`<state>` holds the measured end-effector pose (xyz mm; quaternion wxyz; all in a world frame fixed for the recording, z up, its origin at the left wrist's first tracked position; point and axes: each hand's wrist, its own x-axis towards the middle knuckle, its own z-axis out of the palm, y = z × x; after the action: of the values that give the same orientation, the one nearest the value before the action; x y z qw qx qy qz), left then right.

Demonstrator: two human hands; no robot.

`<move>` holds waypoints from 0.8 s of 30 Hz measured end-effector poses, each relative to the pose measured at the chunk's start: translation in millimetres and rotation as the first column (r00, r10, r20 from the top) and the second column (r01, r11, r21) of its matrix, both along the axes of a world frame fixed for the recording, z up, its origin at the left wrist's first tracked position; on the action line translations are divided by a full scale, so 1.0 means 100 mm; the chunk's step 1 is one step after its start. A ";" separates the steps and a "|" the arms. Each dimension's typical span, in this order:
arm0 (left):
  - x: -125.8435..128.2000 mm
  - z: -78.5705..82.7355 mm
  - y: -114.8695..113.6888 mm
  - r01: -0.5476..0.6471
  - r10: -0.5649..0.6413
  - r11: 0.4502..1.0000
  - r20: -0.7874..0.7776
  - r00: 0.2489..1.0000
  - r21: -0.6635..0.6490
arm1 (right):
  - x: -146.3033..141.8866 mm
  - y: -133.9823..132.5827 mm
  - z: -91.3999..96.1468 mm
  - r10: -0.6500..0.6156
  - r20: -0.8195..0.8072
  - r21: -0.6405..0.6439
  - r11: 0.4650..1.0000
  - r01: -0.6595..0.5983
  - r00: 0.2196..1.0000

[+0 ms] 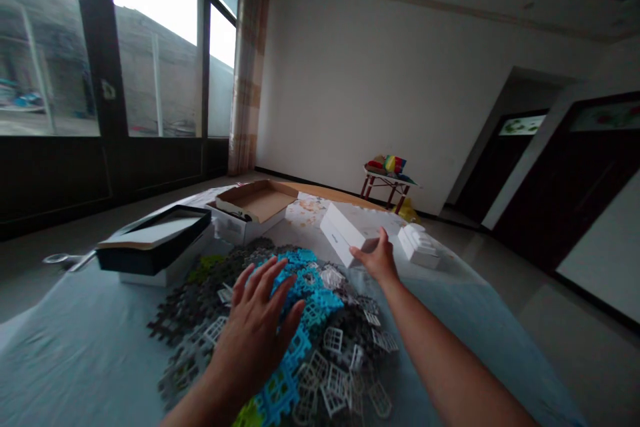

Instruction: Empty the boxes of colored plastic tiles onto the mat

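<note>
Nearest to the camera is the person's left hand [265, 313], which is wide, with the fingers spread above the pile; whether it touches any piece, I cannot tell. The largest thing is the pale blue cloth [80, 327], which covers the table and carries all the rest. On it lies the broad pile [315, 290] of loose plastic pieces, blue, grey, dark and some green, all mixed, so no sorting seems to be done here. Behind it, at the left, stand the open box [265, 199] with brown inside and, nearer, the black box [145, 260]. The white carton [343, 233] is at the far edge of the pile, tilted; the right hand [380, 260] holds it by its near end. I judge that the handling of this carton is only partly done: it is gripped, but not yet put down flat and released. The small white box [419, 245] stands to the right, apart from the hand. Smallest are the white lattice pieces [337, 387], scattered loose at the near side, which I judge also remain to be dealt with.
</note>
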<state>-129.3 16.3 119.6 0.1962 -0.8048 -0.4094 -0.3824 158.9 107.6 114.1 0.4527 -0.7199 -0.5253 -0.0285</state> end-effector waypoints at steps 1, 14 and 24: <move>-0.01 -0.02 0.00 0.031 -0.031 0.999 -0.021 0.999 0.014 | -0.15 0.13 0.05 0.008 -0.009 -0.020 1.000 -0.009 1.000; -0.06 -0.18 0.11 0.076 -0.071 0.997 0.179 0.981 -0.020 | -1.52 1.32 -0.06 -0.229 -0.103 -0.379 0.909 0.174 0.968; -0.16 -0.36 0.20 0.106 -0.105 0.994 0.010 0.994 -0.012 | -1.24 1.12 0.29 0.149 -0.127 -0.337 0.923 -0.184 0.981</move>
<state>-145.7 36.2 83.9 0.1689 -0.8248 -0.3695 -0.3932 34.8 219.8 142.6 0.3448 -0.7418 -0.5582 0.1389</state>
